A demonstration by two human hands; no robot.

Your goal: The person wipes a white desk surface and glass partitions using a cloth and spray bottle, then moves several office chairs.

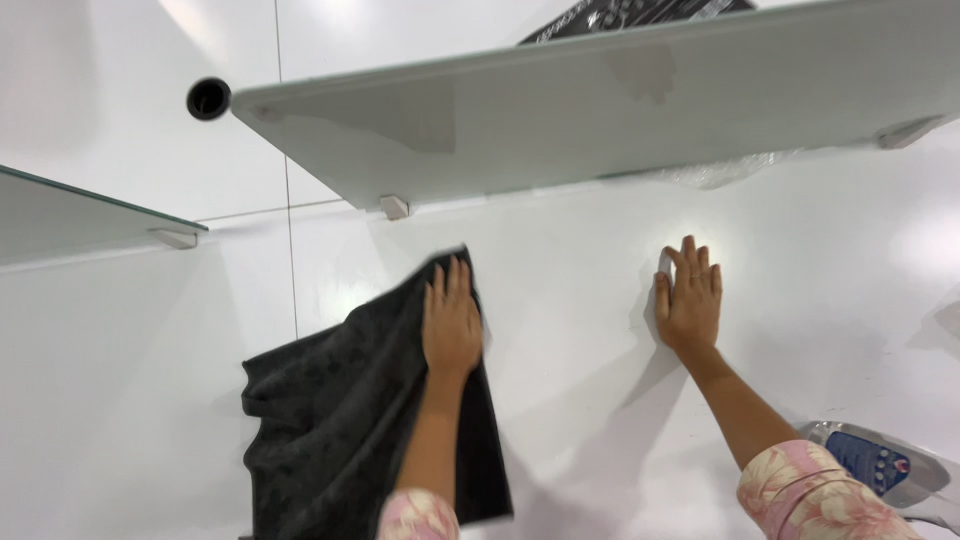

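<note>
Cloth point(350, 410), dark, soft and limp, hangs against the white wall point(560, 300); left hand point(452, 325) presses it flat near its top edge. Right hand point(690, 300) rests open, empty, on the wall.

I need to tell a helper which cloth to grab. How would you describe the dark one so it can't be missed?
Start at the large frosted glass shelf fixed to the white tiled wall. Just below its left end, the left hand presses a cloth flat against the wall, while the right hand rests bare on the tile. The cloth is charcoal grey, soft and hanging in folds, the only dark fabric against the white.
</note>
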